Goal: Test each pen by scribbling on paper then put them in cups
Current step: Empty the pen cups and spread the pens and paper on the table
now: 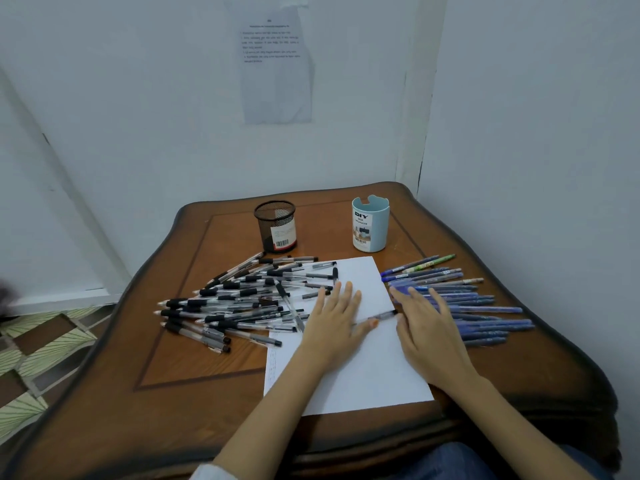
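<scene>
left hand (334, 317): flat on the white paper (363, 372), fingers straight and spread, gripping nothing
right hand (427, 327): open too, fingertips out over the blue pen pile (481, 308)
loose pen (382, 315): lying on the paper between the two thumbs
black pen pile (239, 301): left of the paper, a few overlapping its edge
cups: black mesh cup (276, 226) and light blue cup (370, 225), upright at the back of the surface (194, 393)

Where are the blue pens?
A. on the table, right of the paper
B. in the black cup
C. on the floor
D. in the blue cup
A: the blue pens lie in a pile on the table, just right of the paper.
</scene>
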